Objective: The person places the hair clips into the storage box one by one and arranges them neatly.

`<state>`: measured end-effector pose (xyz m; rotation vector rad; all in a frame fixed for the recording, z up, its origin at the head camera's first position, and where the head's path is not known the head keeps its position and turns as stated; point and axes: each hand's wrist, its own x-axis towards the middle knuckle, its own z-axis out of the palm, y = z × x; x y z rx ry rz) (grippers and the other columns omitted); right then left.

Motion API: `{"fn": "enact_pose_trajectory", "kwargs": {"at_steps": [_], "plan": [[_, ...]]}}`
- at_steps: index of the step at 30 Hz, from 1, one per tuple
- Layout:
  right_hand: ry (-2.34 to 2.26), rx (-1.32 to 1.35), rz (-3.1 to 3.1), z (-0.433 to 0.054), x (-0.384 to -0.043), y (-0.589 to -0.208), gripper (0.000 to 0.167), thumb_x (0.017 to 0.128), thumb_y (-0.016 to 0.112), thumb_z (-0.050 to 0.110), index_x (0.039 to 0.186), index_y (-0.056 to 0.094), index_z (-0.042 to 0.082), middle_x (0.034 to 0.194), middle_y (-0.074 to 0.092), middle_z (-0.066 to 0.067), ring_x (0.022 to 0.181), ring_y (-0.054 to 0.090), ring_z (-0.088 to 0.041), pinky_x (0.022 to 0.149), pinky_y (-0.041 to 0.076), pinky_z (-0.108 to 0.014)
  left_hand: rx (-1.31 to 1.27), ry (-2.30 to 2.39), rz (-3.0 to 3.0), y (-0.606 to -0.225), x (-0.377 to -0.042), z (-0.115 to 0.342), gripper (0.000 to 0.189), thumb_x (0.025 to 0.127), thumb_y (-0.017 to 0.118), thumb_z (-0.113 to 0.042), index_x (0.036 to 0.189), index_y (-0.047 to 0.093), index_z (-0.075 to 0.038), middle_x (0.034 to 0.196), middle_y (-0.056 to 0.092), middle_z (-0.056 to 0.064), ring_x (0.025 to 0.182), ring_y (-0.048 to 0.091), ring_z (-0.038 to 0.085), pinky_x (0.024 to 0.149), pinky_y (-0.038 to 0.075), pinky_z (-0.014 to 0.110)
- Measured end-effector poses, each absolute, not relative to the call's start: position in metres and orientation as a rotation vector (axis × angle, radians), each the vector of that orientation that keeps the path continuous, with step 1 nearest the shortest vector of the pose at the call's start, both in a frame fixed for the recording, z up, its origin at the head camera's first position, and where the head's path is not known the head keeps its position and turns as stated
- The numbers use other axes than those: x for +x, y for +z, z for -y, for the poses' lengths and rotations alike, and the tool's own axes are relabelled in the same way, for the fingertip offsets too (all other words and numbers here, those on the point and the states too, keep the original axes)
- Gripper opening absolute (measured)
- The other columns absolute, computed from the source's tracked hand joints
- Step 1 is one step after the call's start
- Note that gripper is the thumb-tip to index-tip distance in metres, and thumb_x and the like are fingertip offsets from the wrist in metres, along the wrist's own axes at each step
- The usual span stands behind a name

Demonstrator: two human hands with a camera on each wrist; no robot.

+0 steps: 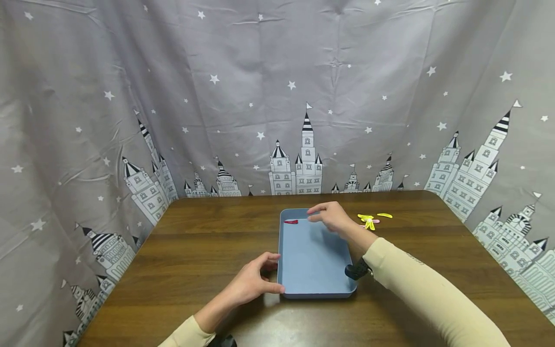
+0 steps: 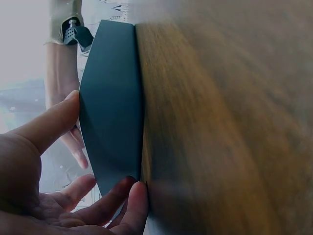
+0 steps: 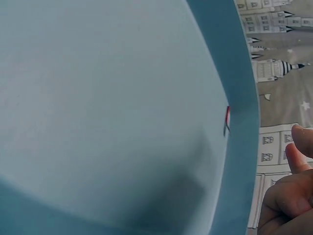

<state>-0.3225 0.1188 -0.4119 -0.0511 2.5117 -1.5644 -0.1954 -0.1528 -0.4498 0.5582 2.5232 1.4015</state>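
Observation:
A shallow blue-grey tray [image 1: 316, 260] lies lengthwise on the table. My left hand [image 1: 251, 279] holds its near left side, thumb at the corner and curved fingers along the wall; the left wrist view shows the thumb [image 2: 68, 110] at the rim and fingertips low on the tray's wall [image 2: 112, 98]. Over the tray's far right part hovers my right hand [image 1: 331, 217], thumb and fingers apart, nothing visible between them. A small red hair clip [image 1: 291, 222] lies inside at the far left; its metal part shows in the right wrist view, beside the far wall [image 3: 239, 142].
Right of the tray, a loose pile of yellow hair clips [image 1: 368, 220] with a pink one [image 1: 375, 221] lies on the wooden table [image 1: 217, 231]. One yellow clip [image 1: 384, 215] sits apart from the pile. A grey castle-print curtain [image 1: 243, 96] hangs behind the table.

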Motion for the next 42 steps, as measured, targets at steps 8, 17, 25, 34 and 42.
{"fn": "enact_pose_trajectory", "kwargs": {"at_steps": [8, 17, 25, 34, 42], "plan": [[-1.575, -0.035, -2.556, -0.145, -0.321, -0.405, 0.033, 0.089, 0.076, 0.020, 0.119, 0.073, 0.008, 0.099, 0.069, -0.004, 0.042, 0.025, -0.011, 0.042, 0.026, -0.025, 0.569, 1.394, -2.523, -0.451, -0.196, 0.154, 0.077, 0.075, 0.090, -0.025, 0.141, 0.053, -0.005, 0.128, 0.064, 0.016, 0.119, 0.060, 0.031, 0.086, 0.055, 0.033], [-1.623, -0.014, -2.527, -0.178, -0.316, -0.401, 0.034, 0.093, 0.072, 0.023, 0.123, 0.071, 0.007, 0.109, 0.070, -0.017, 0.042, 0.028, -0.011, 0.043, 0.027, -0.027, 0.578, 1.400, -2.529, -0.450, -0.195, 0.154, 0.078, 0.074, 0.091, -0.024, 0.140, 0.054, -0.005, 0.127, 0.065, 0.014, 0.117, 0.061, 0.030, 0.086, 0.055, 0.035], [-1.636, 0.015, -2.535, -0.209, -0.316, -0.402, 0.042, 0.091, 0.073, 0.027, 0.127, 0.068, 0.006, 0.065, 0.051, 0.013, 0.044, 0.027, -0.006, 0.047, 0.033, -0.025, 0.579, 1.399, -2.533, -0.449, -0.194, 0.153, 0.078, 0.074, 0.091, -0.023, 0.139, 0.054, -0.005, 0.125, 0.066, 0.014, 0.115, 0.062, 0.030, 0.086, 0.055, 0.036], [-1.700, 0.052, -2.526, -0.235, -0.320, -0.406, 0.044, 0.092, 0.072, 0.023, 0.129, 0.064, 0.001, 0.051, 0.040, 0.016, 0.040, 0.024, -0.005, 0.042, 0.026, -0.024, 0.571, 1.394, -2.517, -0.450, -0.195, 0.155, 0.078, 0.075, 0.090, -0.026, 0.141, 0.053, -0.005, 0.127, 0.065, 0.014, 0.116, 0.061, 0.030, 0.086, 0.055, 0.035], [-1.726, 0.153, -2.529, -0.254, -0.322, -0.409, 0.046, 0.091, 0.073, 0.024, 0.131, 0.064, 0.003, 0.069, 0.051, 0.017, 0.044, 0.029, -0.006, 0.047, 0.034, -0.027, 0.567, 1.391, -2.524, -0.450, -0.197, 0.155, 0.078, 0.075, 0.090, -0.026, 0.141, 0.053, -0.006, 0.126, 0.065, 0.013, 0.114, 0.062, 0.027, 0.084, 0.054, 0.031]]}}
